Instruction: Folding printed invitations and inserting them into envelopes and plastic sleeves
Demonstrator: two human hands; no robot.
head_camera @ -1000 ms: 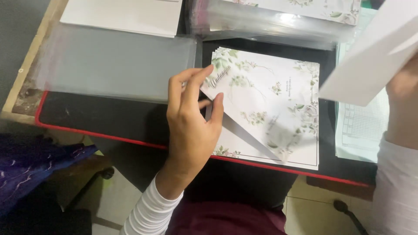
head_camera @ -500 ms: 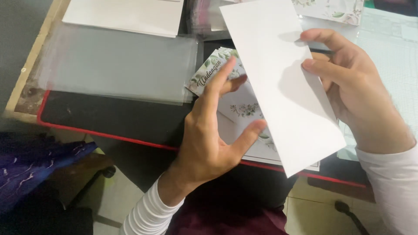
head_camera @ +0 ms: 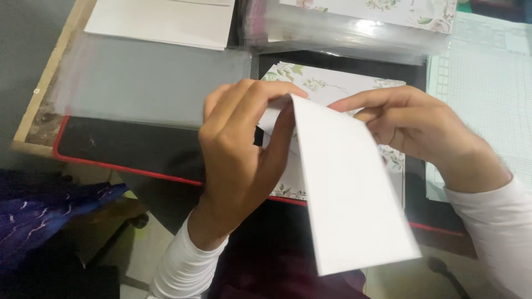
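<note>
Both hands have drawn together since the earlier frame, and the white envelope [head_camera: 354, 194] now hangs lower, its free end pointing toward the viewer. Left hand [head_camera: 241, 149]: fingers curled over the upper left corner of the envelope, pinching it against the thumb. Right hand [head_camera: 415, 124]: index finger extended along the upper edge, the other fingers bent behind the paper; it grips the same upper end. One envelope is held, above the mat and clear of it.

Beneath the hands lies one floral card [head_camera: 338, 88], white with green leaf prints, flat on a black mat [head_camera: 127, 147] with a red border. Just left of the card, one clear plastic sleeve [head_camera: 149, 77] lies flat, partly on the mat; whether it holds anything cannot be told. Behind it rests a stack of white sheets [head_camera: 166, 19]; their number cannot be counted. To the right of that, a pile of clear sleeves [head_camera: 343, 36] carries one further floral card [head_camera: 388, 8] on top. One pale grid-lined sheet [head_camera: 487, 94] lies at the right. Blue cloth [head_camera: 44, 216] shows at lower left.
</note>
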